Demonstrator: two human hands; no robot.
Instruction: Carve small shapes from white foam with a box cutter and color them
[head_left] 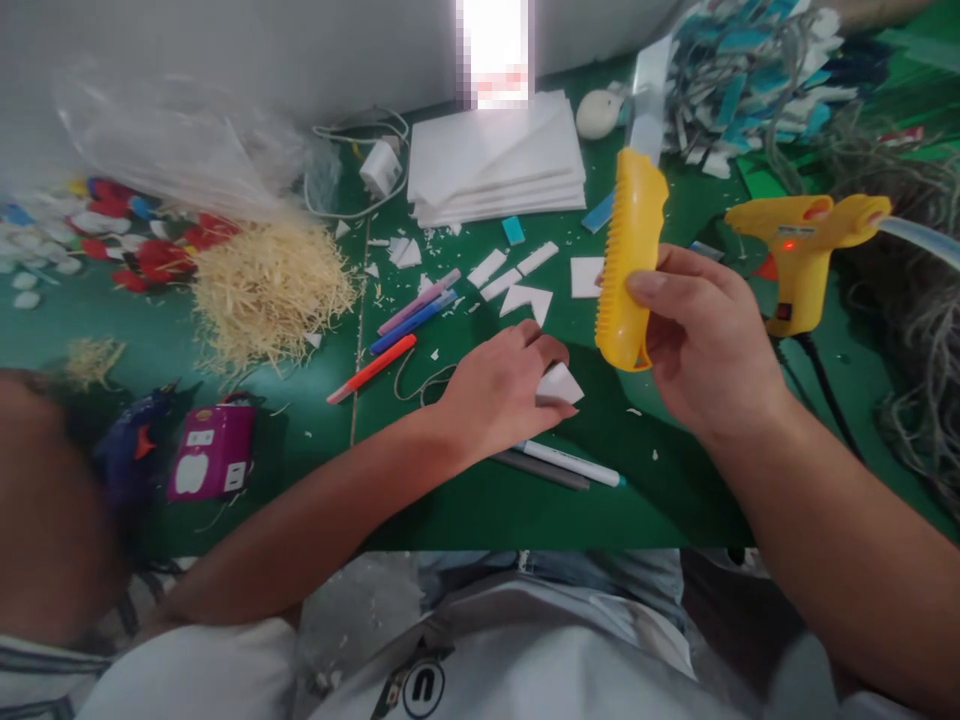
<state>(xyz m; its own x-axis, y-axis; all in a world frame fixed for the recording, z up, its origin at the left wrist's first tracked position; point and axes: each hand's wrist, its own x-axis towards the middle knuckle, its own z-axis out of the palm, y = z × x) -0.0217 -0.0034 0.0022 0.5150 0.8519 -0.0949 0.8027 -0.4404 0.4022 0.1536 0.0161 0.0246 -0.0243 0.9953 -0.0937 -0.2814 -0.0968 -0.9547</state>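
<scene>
My right hand (705, 345) is closed around a yellow utility knife (628, 255), held upright above the green table (660, 490). My left hand (499, 390) rests on the table with its fingers curled over a small white foam triangle (561, 385). More cut white foam pieces (525, 285) lie just beyond my left hand. A white pen (570, 463) and a grey pen (540, 470) lie under my left wrist.
A yellow glue gun (802, 250) stands at the right. A stack of white foam sheets (495, 160) sits at the back. Coloured markers (409, 320), a heap of straw (266, 285), a purple box (212, 450) and red and white bits (112, 240) lie to the left. A blurred person (45, 500) is at far left.
</scene>
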